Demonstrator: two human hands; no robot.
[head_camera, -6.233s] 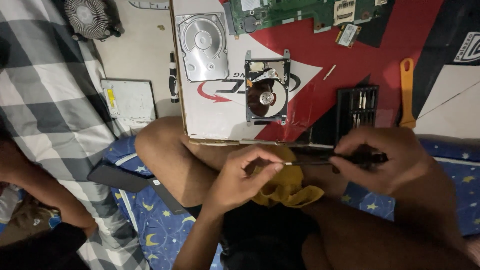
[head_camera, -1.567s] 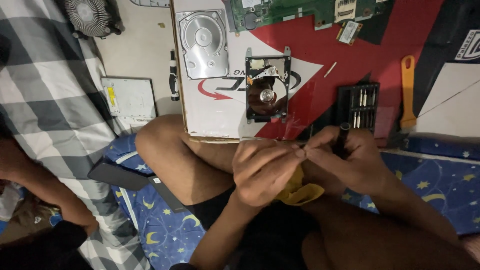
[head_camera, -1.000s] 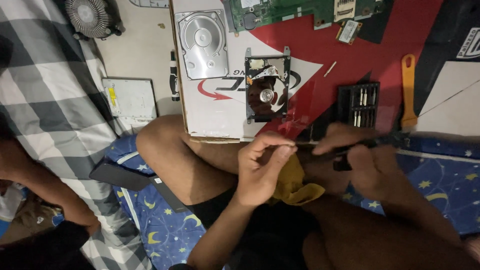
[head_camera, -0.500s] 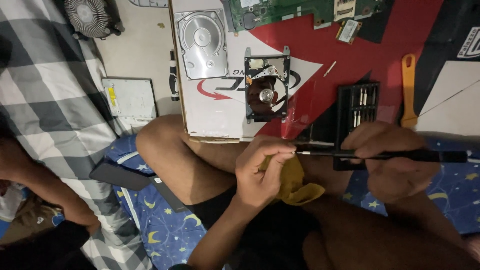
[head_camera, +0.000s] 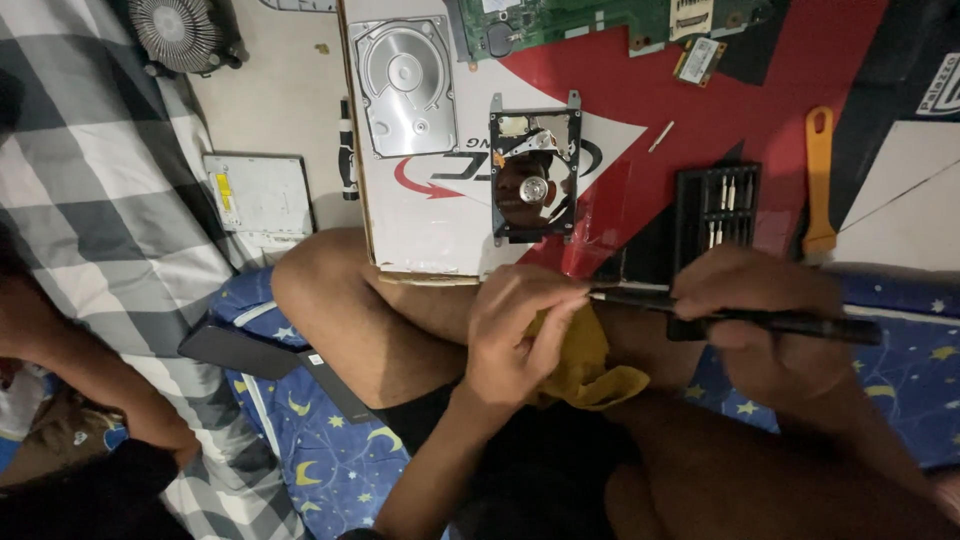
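Note:
My right hand (head_camera: 765, 315) grips a thin black screwdriver (head_camera: 800, 323) held level, its tip pointing left. My left hand (head_camera: 520, 335) pinches the screwdriver's tip between fingertips, just above a yellow cloth (head_camera: 585, 360) lying on my lap. Beyond my knees an opened hard drive (head_camera: 535, 180) with a shiny platter lies on a white, red and black cardboard sheet (head_camera: 430, 215). Its silver cover (head_camera: 405, 85) rests at the upper left of the sheet. A black bit holder (head_camera: 715, 210) sits just above my right hand.
A green circuit board (head_camera: 600, 20) lies at the top, an orange pry tool (head_camera: 820, 180) at right. A white optical drive (head_camera: 258, 195) and a fan (head_camera: 180, 30) lie on the floor left. Another person's arm (head_camera: 70, 360) rests at lower left on checked cloth.
My hands came together at the screwdriver's tip, then my right hand slid rightward along the shaft. The tool now lies level, my left fingers still at its tip.

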